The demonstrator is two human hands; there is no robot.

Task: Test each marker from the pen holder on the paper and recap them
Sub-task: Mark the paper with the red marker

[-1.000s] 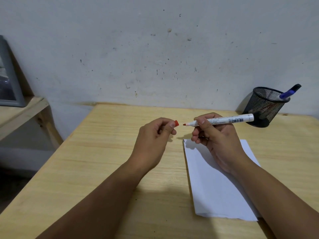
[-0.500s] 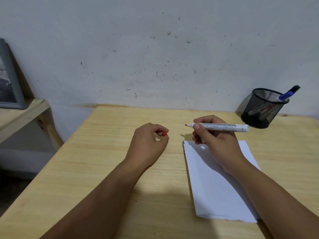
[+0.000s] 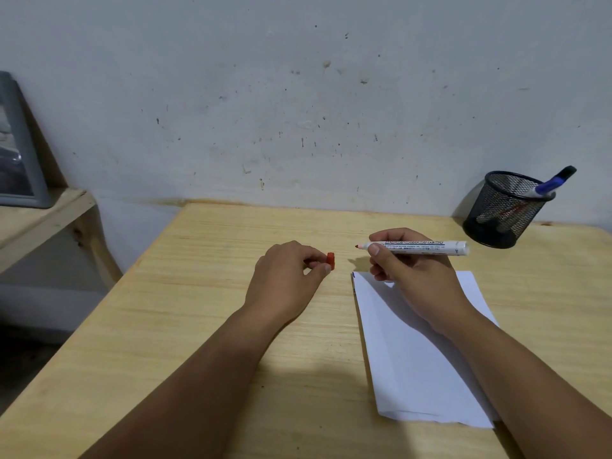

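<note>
My right hand [image 3: 409,271] grips an uncapped white marker with a red tip [image 3: 427,247], held level above the top edge of the white paper [image 3: 420,366], tip pointing left. My left hand [image 3: 288,279] rests low on the wooden table [image 3: 185,326], and its thumb and fingertips touch the red cap [image 3: 331,260], which stands on the table left of the paper. A black mesh pen holder [image 3: 506,210] stands at the back right with a blue-capped marker [image 3: 551,183] sticking out and more markers dimly seen inside.
The table meets a marked white wall at the back. A wooden shelf [image 3: 36,220] with a grey framed panel [image 3: 20,150] stands to the left, beyond the table's left edge.
My left hand has dropped to the table and set the red cap down. My right hand has levelled the marker and lowered it slightly toward the paper.
</note>
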